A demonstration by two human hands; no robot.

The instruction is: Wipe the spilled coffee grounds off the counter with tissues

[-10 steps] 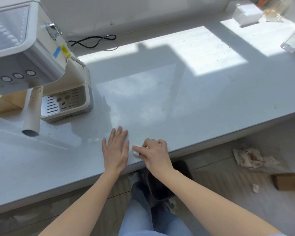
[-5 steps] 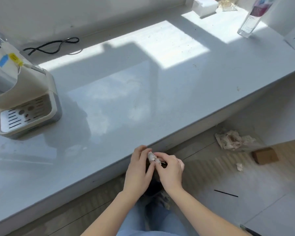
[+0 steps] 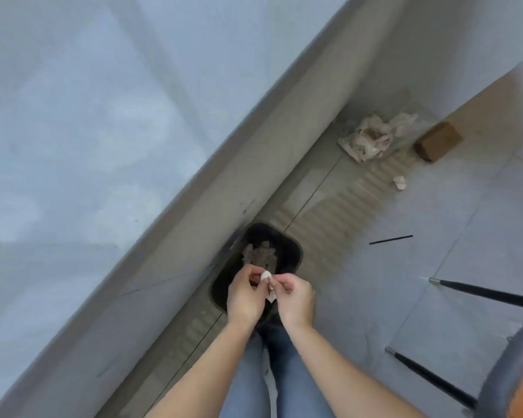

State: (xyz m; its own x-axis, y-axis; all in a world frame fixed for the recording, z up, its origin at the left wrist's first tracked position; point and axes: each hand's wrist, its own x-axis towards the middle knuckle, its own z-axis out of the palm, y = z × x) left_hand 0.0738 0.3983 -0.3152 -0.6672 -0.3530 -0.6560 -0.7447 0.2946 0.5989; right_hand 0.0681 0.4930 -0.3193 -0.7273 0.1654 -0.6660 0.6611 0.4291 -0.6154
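A small crumpled white tissue (image 3: pixel 267 282) is pinched between my left hand (image 3: pixel 244 297) and my right hand (image 3: pixel 295 298), both held over a black bin (image 3: pixel 287 251) on the floor. The bin holds several used brownish tissues (image 3: pixel 260 253). The grey counter (image 3: pixel 88 131) fills the left and top of the view, and its front edge runs diagonally just left of the bin. A few dark specks lie on the counter near that edge.
A heap of crumpled stained tissues (image 3: pixel 372 137), a small cardboard box (image 3: pixel 437 141) and a scrap of paper (image 3: pixel 399 182) lie on the floor beyond the bin. A thin black stick (image 3: pixel 390 239) lies on the tiles. Black chair legs (image 3: pixel 480 292) stand at the right.
Both hands have left the counter edge with the tissue and dropped over the bin. The view has tilted down, so the coffee machine and the back of the counter are out of sight.
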